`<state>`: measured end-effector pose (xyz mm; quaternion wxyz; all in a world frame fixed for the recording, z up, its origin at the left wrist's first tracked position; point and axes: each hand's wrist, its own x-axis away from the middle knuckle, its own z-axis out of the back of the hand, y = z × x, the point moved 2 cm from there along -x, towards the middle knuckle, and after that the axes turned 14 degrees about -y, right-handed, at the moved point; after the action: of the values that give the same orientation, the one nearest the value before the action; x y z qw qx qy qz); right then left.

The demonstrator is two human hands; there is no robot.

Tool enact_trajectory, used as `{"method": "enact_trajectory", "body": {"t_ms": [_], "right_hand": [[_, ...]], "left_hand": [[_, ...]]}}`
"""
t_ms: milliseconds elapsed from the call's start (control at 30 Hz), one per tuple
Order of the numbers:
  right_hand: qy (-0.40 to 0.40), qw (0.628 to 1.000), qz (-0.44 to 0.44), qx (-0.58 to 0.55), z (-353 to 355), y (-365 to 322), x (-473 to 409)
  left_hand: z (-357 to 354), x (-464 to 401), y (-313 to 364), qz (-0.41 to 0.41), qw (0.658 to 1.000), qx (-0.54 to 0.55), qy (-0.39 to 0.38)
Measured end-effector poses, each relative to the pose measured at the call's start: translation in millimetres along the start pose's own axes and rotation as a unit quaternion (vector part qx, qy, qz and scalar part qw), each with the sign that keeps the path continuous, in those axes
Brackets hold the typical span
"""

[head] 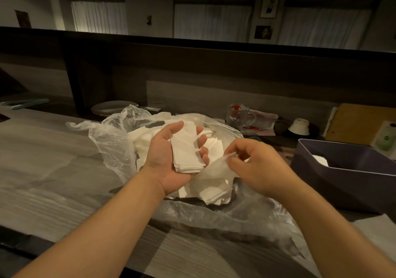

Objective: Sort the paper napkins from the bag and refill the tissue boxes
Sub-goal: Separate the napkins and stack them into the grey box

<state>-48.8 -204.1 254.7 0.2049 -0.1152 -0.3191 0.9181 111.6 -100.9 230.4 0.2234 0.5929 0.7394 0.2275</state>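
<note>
- At the bottom of the frame, two bare forearms reach up from the lower corners over a grey wood-grain counter [42,153].
- In the lower middle, a clear plastic bag [111,140] lies spread open on the counter, and its thin film runs down to the lower right of the frame.
- In the centre, the left hand [169,155] is palm up, with the fingers curled lightly around a small stack of folded white napkins [186,149] that lies across the palm.
- Just right of centre, the right hand [257,166] has its fingertips closed together, pinching a thin piece at the edge of the loose napkins [214,190] that lie in the bag; whether this piece is film or paper I cannot tell.
- At the right edge, a dark purple box [342,181] stands on the counter, open on top, with something white inside.
- Behind the bag, in the middle distance, there are a stack of plates [111,107], a glass mug [242,115] and a small white bowl [300,126] turned upside down.
- In the upper part of the frame, pale curtains [212,20] and framed pictures [269,6] hang on a dim wall.
</note>
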Motion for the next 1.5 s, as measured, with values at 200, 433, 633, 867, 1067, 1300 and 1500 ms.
{"method": "enact_trajectory", "body": {"t_ms": [200, 433, 633, 867, 1067, 1300, 1500], "right_hand": [[-0.192, 0.972, -0.037, 0.128, -6.8, 5.1, 1.8], [-0.261, 0.954, -0.056, 0.137, -6.0, 5.9, 4.0], [-0.254, 0.943, -0.066, 0.203, -11.4, 7.3, 2.3], [-0.230, 0.949, -0.038, 0.214, -12.3, 6.0, 1.0], [-0.132, 0.983, -0.006, 0.130, -4.6, 2.2, -1.3], [-0.089, 0.996, -0.002, 0.008, -2.3, 0.2, 2.2], [-0.086, 0.951, 0.048, -0.292, 7.5, -12.1, 11.2]], "left_hand": [[-0.2, 1.3, -1.3, 0.014, 1.000, -0.005, -0.023], [-0.1, 1.3, -1.5, 0.021, 1.000, -0.007, -0.018], [0.2, 0.8, -2.1, 0.023, 1.000, -0.010, -0.019], [0.6, 1.7, -3.0, 0.019, 1.000, -0.025, 0.000], [1.4, 2.9, -1.0, 0.020, 1.000, -0.021, 0.001], [1.5, 2.9, -0.2, 0.009, 1.000, -0.012, 0.020], [-9.9, 6.0, -4.7, 0.051, 0.990, -0.128, 0.007]]}}
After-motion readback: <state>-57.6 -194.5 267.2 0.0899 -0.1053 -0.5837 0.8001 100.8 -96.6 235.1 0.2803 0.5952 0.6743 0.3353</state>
